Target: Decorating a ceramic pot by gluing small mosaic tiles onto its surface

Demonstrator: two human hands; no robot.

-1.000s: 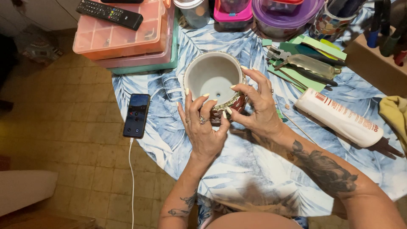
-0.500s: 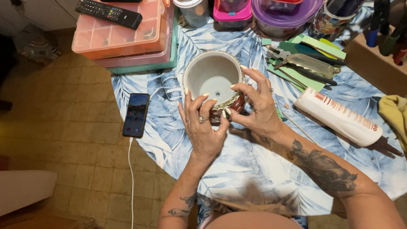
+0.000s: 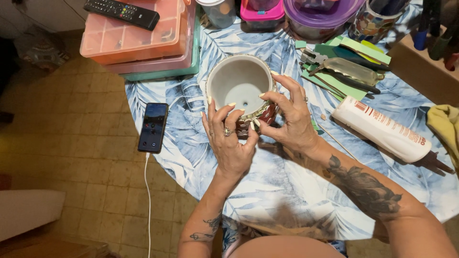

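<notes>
Nothing has shifted since the earlier frames: both hands keep gripping the pot [image 3: 239, 86] at upper centre. It is a round grey flowerpot with a drain hole, red mosaic tiles on its outer wall. Left hand [image 3: 231, 138] and right hand [image 3: 291, 122] pinch its near rim over the leaf-print tablecloth [image 3: 287, 191]; a smartphone [image 3: 153, 127] lies left.

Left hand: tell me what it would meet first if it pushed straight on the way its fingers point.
The left hand already touches the grey pot; pushing straight on, it would probably press into the pot's wall first.
</notes>
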